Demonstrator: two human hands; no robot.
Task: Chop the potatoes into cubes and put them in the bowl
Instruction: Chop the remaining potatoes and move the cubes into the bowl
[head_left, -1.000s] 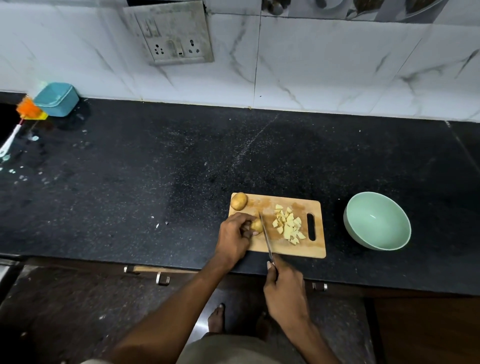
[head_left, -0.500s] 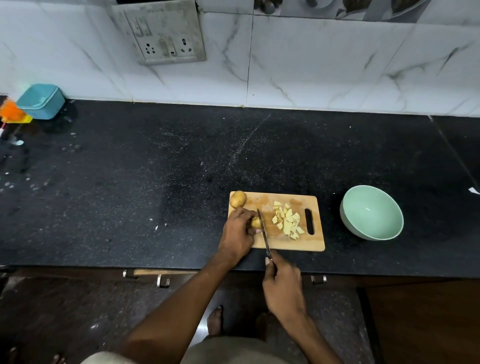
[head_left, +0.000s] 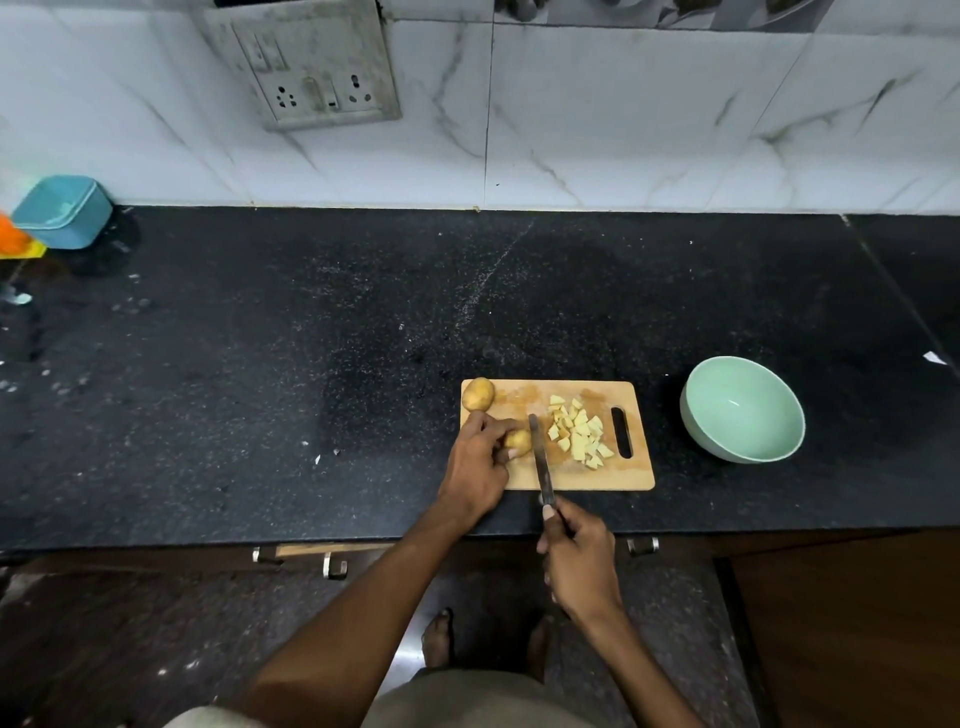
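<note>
On the wooden cutting board, seen from the head camera, the left hand pinched a small piece of potato with curled fingers, holding it down near the board's left half. The right hand was clenched around the handle of a knife, back at the counter's front edge. The blade ran away from the person, its long axis nearly straight up the board, and lay just to the right of the held piece, touching it or very nearly so; which, I could not tell. The coming cut turned on that: the potato sat to the blade's left, and the left fingertips were the nearest thing to the edge, so they looked most at risk.

To the right of the blade lay a loose heap of pale potato cubes, between the knife and the board's handle slot. A whole unpeeled potato rested at the board's far left corner, just beyond the left hand. The green bowl stood on the dark counter, apart from the board on the right, with no cubes visible inside. Nothing stood between the board and it. A blue container sat far left by the wall.
</note>
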